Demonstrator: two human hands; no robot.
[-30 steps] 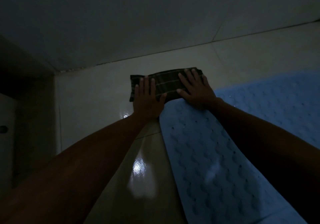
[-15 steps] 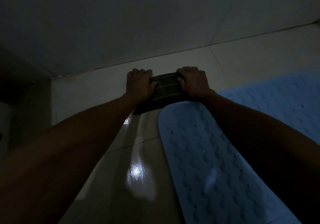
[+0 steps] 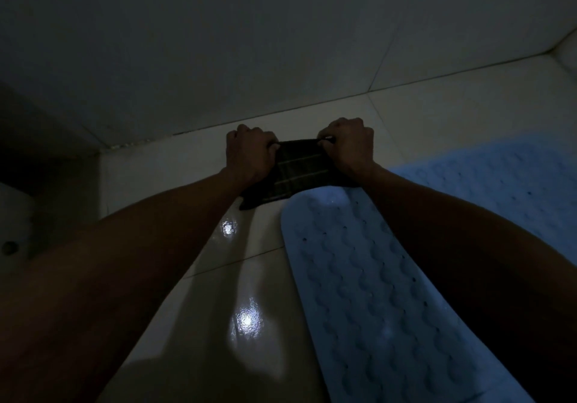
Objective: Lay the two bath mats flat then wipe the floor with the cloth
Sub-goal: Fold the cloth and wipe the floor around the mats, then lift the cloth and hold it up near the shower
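Fists, my left hand (image 3: pixel 249 152) and right hand (image 3: pixel 348 146), clench the dark striped cloth (image 3: pixel 293 171) beside the blue dimpled rubber mat (image 3: pixel 374 293); I should keep it taut and flat.

Dim home bathroom, glossy tiled floor (image 3: pixel 199 324), tiled wall (image 3: pixel 249 43), blue perforated bath mat (image 3: pixel 368 293)

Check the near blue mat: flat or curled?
Flat, where visible. The near blue mat lies against the floor, its rounded far end down with no lifted edge; the right forearm hides part of it.
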